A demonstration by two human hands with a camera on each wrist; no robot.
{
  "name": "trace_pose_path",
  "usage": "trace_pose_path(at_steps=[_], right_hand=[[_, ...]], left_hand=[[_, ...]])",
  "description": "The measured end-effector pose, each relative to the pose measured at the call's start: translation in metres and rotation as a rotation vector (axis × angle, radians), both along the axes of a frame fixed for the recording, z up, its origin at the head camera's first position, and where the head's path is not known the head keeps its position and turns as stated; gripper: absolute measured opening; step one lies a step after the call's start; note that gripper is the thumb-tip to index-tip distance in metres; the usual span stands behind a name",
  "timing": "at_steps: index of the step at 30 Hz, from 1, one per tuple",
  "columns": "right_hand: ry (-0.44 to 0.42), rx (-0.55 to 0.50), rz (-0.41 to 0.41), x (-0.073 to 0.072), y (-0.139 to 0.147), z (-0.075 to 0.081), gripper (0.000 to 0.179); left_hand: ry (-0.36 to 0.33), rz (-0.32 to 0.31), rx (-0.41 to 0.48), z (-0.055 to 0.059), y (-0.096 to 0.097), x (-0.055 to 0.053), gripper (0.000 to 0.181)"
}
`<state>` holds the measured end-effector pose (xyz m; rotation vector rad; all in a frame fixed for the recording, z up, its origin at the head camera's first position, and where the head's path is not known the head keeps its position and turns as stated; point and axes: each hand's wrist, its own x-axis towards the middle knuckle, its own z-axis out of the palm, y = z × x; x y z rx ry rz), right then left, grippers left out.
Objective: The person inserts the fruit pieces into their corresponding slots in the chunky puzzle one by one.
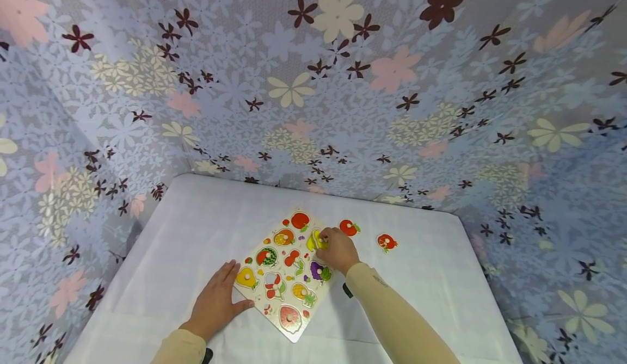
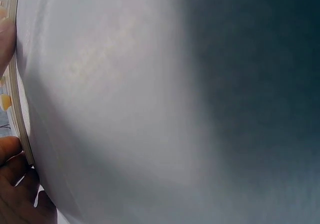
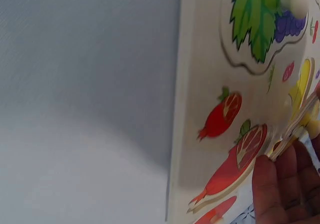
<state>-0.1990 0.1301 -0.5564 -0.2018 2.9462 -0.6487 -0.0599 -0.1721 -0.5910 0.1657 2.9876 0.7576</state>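
A wooden fruit peg puzzle board (image 1: 274,320) lies at a slant on the white-covered table. My right hand (image 1: 338,248) pinches a banana puzzle piece (image 1: 314,240) at the board's upper right; in the right wrist view the piece shows nearly edge-on, between thumb and fingers. Beside it is a pomegranate-shaped recess (image 3: 230,164). My left hand (image 1: 215,301) lies along the board's left side, fingers extended, with thumb and fingertips touching the edge. The grape piece (image 1: 320,271), watermelon piece (image 1: 266,257) and pear piece (image 1: 247,278) sit in the board.
A round red fruit piece with a green leaf (image 1: 349,228) and a pomegranate piece (image 1: 387,242) lie on the table right of the board. Behind the white tabletop (image 1: 416,298) hangs flowered cloth (image 1: 294,124), which also stands along both sides.
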Motion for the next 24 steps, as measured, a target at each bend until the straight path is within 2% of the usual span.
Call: trace_pose_path(at_steps=[6,12,17,24], right_hand=[[0.031,-0.003,-0.013,-0.001,-0.004,-0.002,0.035],[0.064,0.052,-0.031,-0.002,-0.008,-0.008,0.033],[0.086,0.079,-0.027,-0.002,-0.010,-0.010,0.032],[0.037,0.038,-0.010,-0.003,-0.015,-0.011,0.032]], left_hand=[[0.014,-0.004,-0.002,0.000,0.001,0.000,0.103],[0.006,0.004,0.000,-0.002,0.002,0.000,0.104],[0.026,0.000,0.001,-0.004,0.000,0.000,0.104],[0.049,-0.004,-0.007,-0.008,-0.003,-0.001,0.105]])
